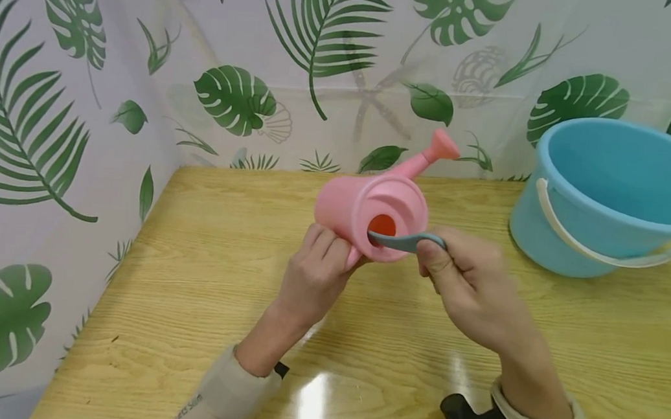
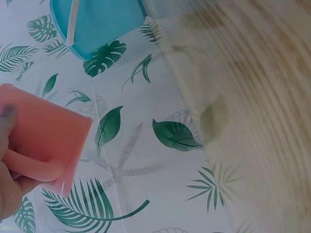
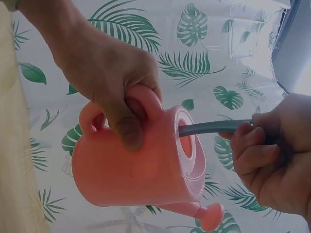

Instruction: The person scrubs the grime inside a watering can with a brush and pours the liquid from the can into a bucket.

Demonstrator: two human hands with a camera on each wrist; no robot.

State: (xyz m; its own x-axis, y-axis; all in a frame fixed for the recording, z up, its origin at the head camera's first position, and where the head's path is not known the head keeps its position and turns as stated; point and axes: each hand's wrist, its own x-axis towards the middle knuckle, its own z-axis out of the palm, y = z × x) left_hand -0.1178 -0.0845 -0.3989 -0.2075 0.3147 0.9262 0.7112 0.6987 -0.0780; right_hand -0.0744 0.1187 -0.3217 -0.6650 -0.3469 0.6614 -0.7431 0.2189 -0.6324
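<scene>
A pink watering can (image 1: 338, 203) is held tilted above the table, its round opening toward the camera and its spout up to the right. My left hand (image 1: 314, 276) grips its handle; in the right wrist view the left hand (image 3: 109, 73) has fingers through the handle and the thumb on the can's side (image 3: 131, 174). My right hand (image 1: 476, 291) pinches a blue-grey tool (image 1: 406, 242) by its end. The tool's other end reaches into the opening and is hidden inside. The left wrist view shows the can (image 2: 46, 131) with part of the left hand (image 2: 9, 184).
A large blue bucket (image 1: 579, 233) with a white handle (image 1: 567, 235) stands on the wooden table (image 1: 207, 291) at the right. A leaf-patterned covering (image 1: 162, 93) rises behind the table and along its left side.
</scene>
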